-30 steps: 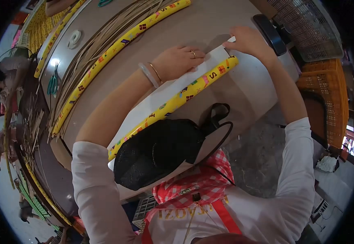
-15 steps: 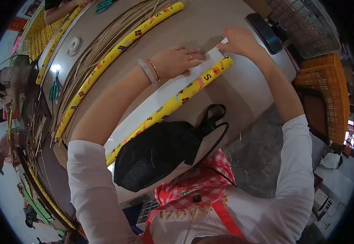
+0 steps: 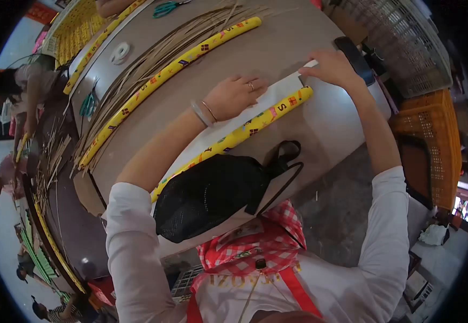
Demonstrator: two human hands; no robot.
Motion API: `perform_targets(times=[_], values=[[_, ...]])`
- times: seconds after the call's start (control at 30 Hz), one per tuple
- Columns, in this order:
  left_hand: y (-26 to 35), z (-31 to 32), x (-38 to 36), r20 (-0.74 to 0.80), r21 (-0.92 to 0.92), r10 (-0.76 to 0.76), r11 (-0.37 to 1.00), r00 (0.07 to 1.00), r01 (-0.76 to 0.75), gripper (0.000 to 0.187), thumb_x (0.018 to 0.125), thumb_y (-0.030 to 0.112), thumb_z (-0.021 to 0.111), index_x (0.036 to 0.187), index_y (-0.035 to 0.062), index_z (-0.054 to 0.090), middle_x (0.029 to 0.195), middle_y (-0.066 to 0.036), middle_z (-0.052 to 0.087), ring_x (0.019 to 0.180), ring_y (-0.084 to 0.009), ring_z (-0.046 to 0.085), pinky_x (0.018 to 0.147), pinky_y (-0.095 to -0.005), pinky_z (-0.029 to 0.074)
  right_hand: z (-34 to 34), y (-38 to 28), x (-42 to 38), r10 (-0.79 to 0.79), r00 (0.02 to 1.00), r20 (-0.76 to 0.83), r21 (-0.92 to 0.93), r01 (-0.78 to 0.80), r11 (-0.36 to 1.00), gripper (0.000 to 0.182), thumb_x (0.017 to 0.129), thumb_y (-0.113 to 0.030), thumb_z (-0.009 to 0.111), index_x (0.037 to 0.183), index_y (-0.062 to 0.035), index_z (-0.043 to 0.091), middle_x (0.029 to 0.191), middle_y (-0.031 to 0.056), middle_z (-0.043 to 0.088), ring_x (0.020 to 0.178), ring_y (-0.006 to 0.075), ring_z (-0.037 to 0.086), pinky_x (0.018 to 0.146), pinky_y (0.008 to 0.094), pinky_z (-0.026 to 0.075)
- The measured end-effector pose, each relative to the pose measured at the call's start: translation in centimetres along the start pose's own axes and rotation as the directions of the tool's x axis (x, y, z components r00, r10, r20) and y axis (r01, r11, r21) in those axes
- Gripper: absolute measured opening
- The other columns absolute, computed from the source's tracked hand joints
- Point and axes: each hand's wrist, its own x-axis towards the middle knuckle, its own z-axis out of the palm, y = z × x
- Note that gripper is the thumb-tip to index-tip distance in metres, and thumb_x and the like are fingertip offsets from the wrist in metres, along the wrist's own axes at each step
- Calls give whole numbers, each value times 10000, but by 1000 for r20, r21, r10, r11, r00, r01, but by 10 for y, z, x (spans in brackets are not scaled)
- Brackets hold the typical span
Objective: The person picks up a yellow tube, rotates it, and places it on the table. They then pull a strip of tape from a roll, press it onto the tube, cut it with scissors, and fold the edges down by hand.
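Observation:
A yellow tube of printed wrapping paper lies slantwise on the table before me, with a strip of white sheet along its far side. My left hand rests flat on that white sheet, fingers stretched out, a ring and bracelets on it. At the tube's far right end, my right hand pinches a small white end of the sheet between thumb and fingers. A black mesh bag lies close in front of my body and covers the near part of the tube.
Beyond lie another yellow printed tube, thin dry strips, a white tape roll and green scissors. A dark case stands at the right edge by grey and orange baskets. Other people work at left.
My view has shifted slightly. My left hand still lies flat on the white sheet. The right hand stays at the tube's far end, where more of the white piece shows at its fingers.

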Motion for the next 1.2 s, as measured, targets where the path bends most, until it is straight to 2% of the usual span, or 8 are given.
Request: perform_targets(times=[0.07, 0.3, 0.5, 0.6, 0.73, 0.8, 1.03, 1.2], values=[[12, -12, -20, -27, -121, -141, 983, 990, 137, 313, 793, 191, 543, 1090, 91, 545, 1183, -23, 487, 1123, -191, 432, 901, -334, 375, -16, -3, -4, 38, 997, 71, 97, -44, 994, 438, 756, -443, 580, 948, -48, 581, 953, 112, 588, 869, 274, 555, 735, 372, 416], [18, -72, -154, -138, 82, -520, 842, 843, 533, 270, 761, 175, 576, 1021, 102, 570, 1130, -39, 524, 1083, -217, 465, 882, -344, 388, -26, -2, -34, -63, 953, -297, 74, 89, 993, 294, 855, -201, 515, 1042, 26, 528, 1023, 172, 559, 945, 320, 540, 812, 363, 415], [-85, -71, -274, -390, -237, -913, 227, 121, 945, 221, 761, 179, 569, 954, 75, 600, 820, -160, 603, 779, -331, 561, 663, -422, 450, -4, -37, -88, 221, 891, -396, 504, 9, 864, 206, 880, -115, 488, 1049, -14, 549, 1000, 86, 579, 901, 188, 541, 812, 299, 423], [-124, -79, -297, -233, -78, -972, 1, -17, 997, 212, 802, 198, 514, 907, 24, 575, 915, -168, 584, 869, -306, 565, 714, -414, 477, 9, -61, -113, 414, 853, -318, 739, -51, 672, 221, 901, -151, 462, 1031, -2, 559, 1005, 77, 581, 905, 171, 539, 797, 283, 428], [-178, -53, -322, -206, 0, -974, -102, -99, 995, 421, 821, 354, 522, 1034, -8, 498, 1006, -181, 562, 987, -322, 523, 809, -410, 455, 53, -45, -132, 563, 775, -289, 796, -133, 591, 274, 911, -236, 440, 1029, -14, 548, 982, 56, 572, 802, 137, 535, 737, 251, 439], [-189, -52, -322, -180, -13, -975, -134, -134, 991, 491, 808, 400, 525, 1073, -10, 472, 1041, -186, 543, 1020, -329, 502, 830, -410, 444, 67, -48, -136, 654, 748, -111, 916, -178, 360, 285, 914, -254, 436, 1030, -17, 543, 935, 38, 564, 758, 109, 511, 713, 227, 428], [-199, -55, -328, -78, 71, -987, -148, -142, 986, 745, 717, 588, 536, 1146, -16, 455, 1128, -180, 505, 1089, -326, 451, 895, -395, 386, 107, -23, -134, 675, 729, -116, 871, -252, 422, 305, 910, -286, 444, 1030, -23, 541, 854, 23, 552, 717, 86, 481, 660, 210, 413], [-189, -66, -316, -292, -27, -946, -142, -144, 989, 736, 713, 622, 520, 1046, -34, 516, 1034, -192, 544, 1013, -321, 492, 856, -393, 408, 87, -45, -126, 703, 705, -94, 853, -307, 422, 280, 903, -279, 453, 973, -28, 555, 823, 5, 537, 707, 84, 450, 657, 205, 389]])
